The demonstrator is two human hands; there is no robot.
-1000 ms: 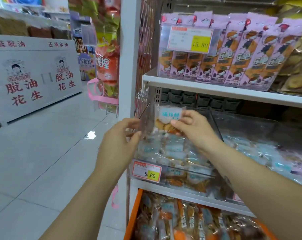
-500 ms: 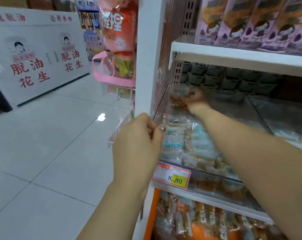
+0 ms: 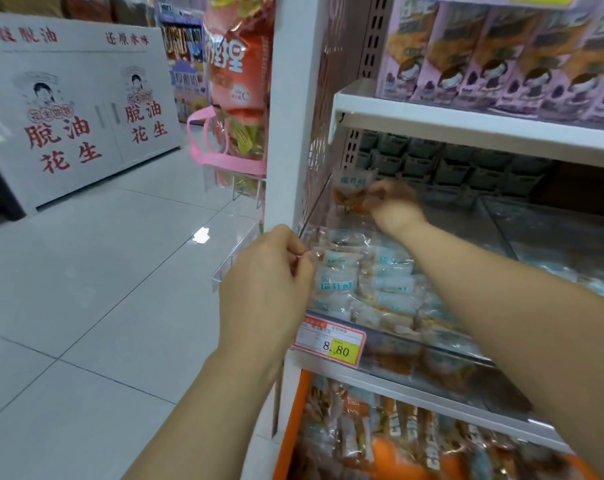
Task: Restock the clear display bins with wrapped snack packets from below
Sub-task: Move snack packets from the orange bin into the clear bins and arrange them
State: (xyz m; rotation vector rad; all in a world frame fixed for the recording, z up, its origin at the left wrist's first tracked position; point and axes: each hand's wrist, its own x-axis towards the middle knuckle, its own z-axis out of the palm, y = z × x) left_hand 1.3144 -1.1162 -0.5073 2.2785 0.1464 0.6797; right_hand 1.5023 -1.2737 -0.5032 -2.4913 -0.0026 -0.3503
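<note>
Snack packet (image 3: 354, 184) — in right hand (image 3: 395, 204), over bin (image 3: 416, 342)

A white shelf (image 3: 397, 388) carries a clear bin (image 3: 432, 370) at its left end, heaped with wrapped packets (image 3: 380, 282), with a price tag (image 3: 330, 344) on its near wall. A second bin (image 3: 553, 237) stands just right of it. The upper shelf (image 3: 466, 123) holds purple packs (image 3: 501, 57) standing in a row.

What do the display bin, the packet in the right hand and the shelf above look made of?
The display bin: rigid clear plastic, probably acrylic; glossy, stacked packets show through its walls.
The packet in the right hand: thin clear film, printed label; blurred.
The shelf: likely painted sheet metal; smooth white, folded front lip.
</note>
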